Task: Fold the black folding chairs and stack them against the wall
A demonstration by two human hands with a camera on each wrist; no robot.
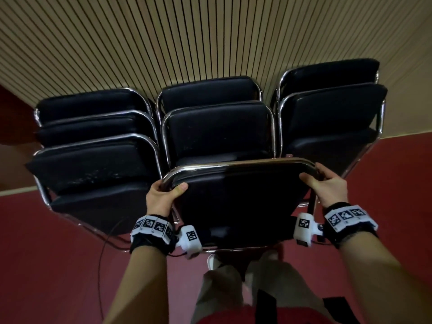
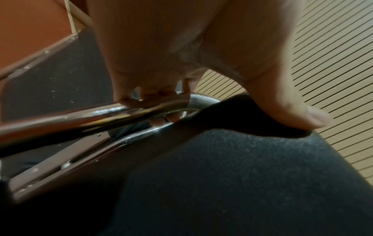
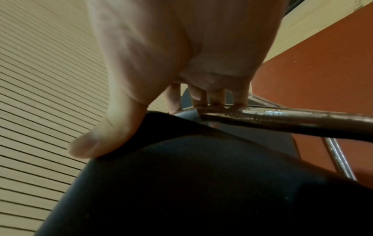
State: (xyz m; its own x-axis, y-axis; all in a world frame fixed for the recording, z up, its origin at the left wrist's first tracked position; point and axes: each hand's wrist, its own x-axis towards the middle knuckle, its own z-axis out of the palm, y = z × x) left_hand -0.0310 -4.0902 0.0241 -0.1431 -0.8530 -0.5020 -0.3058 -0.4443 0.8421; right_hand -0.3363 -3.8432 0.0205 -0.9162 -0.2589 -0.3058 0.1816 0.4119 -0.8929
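Note:
I hold a folded black chair (image 1: 238,202) with a chrome frame upright in front of me. My left hand (image 1: 163,195) grips its top left corner, fingers curled over the chrome tube (image 2: 84,118), thumb (image 2: 298,115) pressed on the black pad (image 2: 232,183). My right hand (image 1: 327,185) grips the top right corner the same way, fingers hooked over the tube (image 3: 282,118), thumb (image 3: 101,143) on the pad (image 3: 191,183). Beyond it, three rows of folded black chairs lean against the slatted wall: left stack (image 1: 93,141), middle stack (image 1: 217,127), right stack (image 1: 332,108).
The slatted beige wall (image 1: 187,38) fills the top of the head view. Red floor (image 1: 46,253) lies on both sides. A thin black cable (image 1: 100,265) hangs from my left wrist. My legs and a shoe (image 1: 212,260) show under the held chair.

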